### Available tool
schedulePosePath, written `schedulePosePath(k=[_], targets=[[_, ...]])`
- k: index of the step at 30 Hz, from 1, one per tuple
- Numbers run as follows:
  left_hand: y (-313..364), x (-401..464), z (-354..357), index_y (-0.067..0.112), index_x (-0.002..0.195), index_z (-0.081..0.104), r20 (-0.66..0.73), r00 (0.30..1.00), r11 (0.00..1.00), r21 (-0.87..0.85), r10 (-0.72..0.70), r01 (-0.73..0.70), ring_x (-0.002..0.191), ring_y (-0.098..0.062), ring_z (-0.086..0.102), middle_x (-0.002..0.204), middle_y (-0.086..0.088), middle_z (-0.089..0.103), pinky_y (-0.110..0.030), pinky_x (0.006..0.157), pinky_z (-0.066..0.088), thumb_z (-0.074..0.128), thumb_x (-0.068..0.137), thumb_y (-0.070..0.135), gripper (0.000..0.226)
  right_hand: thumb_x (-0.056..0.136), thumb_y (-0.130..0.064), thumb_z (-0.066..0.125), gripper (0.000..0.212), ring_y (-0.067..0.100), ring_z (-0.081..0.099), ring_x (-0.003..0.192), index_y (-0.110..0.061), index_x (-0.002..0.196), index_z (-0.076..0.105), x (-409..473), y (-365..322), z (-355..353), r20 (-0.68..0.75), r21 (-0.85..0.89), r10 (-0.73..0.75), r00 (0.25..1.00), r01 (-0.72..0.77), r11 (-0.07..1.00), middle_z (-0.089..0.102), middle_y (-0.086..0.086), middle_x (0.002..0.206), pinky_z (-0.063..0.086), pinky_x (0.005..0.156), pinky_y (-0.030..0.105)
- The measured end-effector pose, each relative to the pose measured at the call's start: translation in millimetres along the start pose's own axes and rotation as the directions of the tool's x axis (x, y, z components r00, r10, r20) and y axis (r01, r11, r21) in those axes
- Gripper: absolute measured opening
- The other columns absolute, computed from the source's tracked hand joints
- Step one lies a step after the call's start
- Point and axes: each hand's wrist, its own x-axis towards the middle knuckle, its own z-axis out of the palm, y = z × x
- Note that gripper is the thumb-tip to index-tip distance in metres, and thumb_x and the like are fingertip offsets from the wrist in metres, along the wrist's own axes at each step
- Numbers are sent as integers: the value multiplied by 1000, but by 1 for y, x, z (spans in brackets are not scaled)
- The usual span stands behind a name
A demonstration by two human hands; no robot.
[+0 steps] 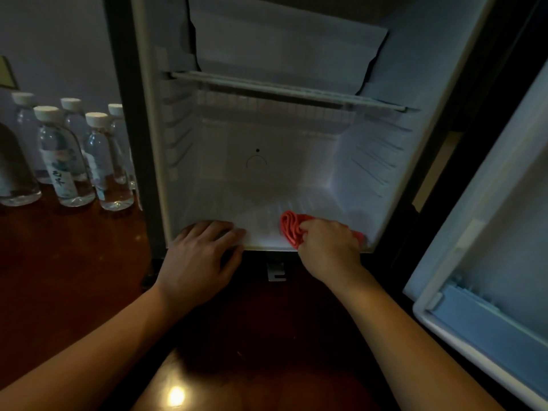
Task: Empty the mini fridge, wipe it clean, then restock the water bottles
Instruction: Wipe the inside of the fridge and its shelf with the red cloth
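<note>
Mid-wipe, fridge emptied out

Water bottles [66,155] parked on the wooden floor, left of the mini fridge [267,173], so it's bare inside. Left hand [201,253] lies flat, fingers spread on the front lip, probably bracing. Right hand [329,247] bunches a red cloth [292,228] on the fridge floor.

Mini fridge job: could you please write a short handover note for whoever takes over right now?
Left hand: flat on the mini fridge floor's front edge, holding nothing.
Right hand: grips the red cloth on the fridge floor, front right.
Water bottles: on the wooden floor left of the fridge.
Done: fridge emptied.
Left: finish wiping, then restock the bottles.
</note>
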Motion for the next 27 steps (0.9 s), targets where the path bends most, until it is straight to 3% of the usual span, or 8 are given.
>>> schedulePosePath(k=[3,7,10,12,15,22,27], targets=[[0,1,0,31,126,63,-5,1000,1000,-2,-4,4,115,-22,61,126,3,64,-44,95,49,35,96,52,46,86,-18,53,33,24,55,84,-36,113,58,5,-1,-4,-14,43,-40,999,41,998,64,-3,97,36,81,39],[-1,1,2,31,126,63,-14,1000,1000,-13,-3,3,115,-21,62,125,3,64,-44,96,49,38,96,51,44,83,-17,49,37,28,58,88,-34,115,57,23,-3,-4,-4,81,-51,999,52,995,63,0,99,43,86,41],[-2,1,3,31,126,63,-27,1000,1000,-12,-3,2,114,-21,62,125,4,64,-42,95,50,39,96,51,43,88,-17,45,30,25,53,83,-28,113,58,31,-2,-4,20,99,-75,997,72,992,65,3,104,40,77,33],[-2,1,3,32,126,63,-27,1000,1000,-7,-7,7,115,-20,61,126,4,64,-42,95,49,38,96,51,43,88,-26,40,26,30,57,90,-26,109,57,34,-2,-4,20,112,-77,997,74,991,64,5,106,42,80,35],[-2,1,3,32,126,63,-26,1000,1000,-10,-6,6,116,-21,61,126,4,64,-43,96,49,38,96,51,44,82,-45,25,43,34,60,99,-29,108,56,30,-4,-4,41,142,-65,997,58,988,65,5,108,45,92,48],[-2,-1,3,33,129,61,-20,1000,1000,0,-15,15,120,-22,59,130,4,62,-44,100,47,38,98,51,43,95,-46,44,28,24,61,96,-29,109,61,9,15,0,-37,138,-131,991,135,981,64,-1,109,42,81,34],[0,-1,3,32,128,62,-33,999,1000,3,-5,5,118,-21,61,129,4,63,-43,98,47,34,96,52,47,93,-45,45,26,23,58,93,-30,108,59,18,14,4,-45,157,-122,992,127,979,63,-2,109,43,81,36]])
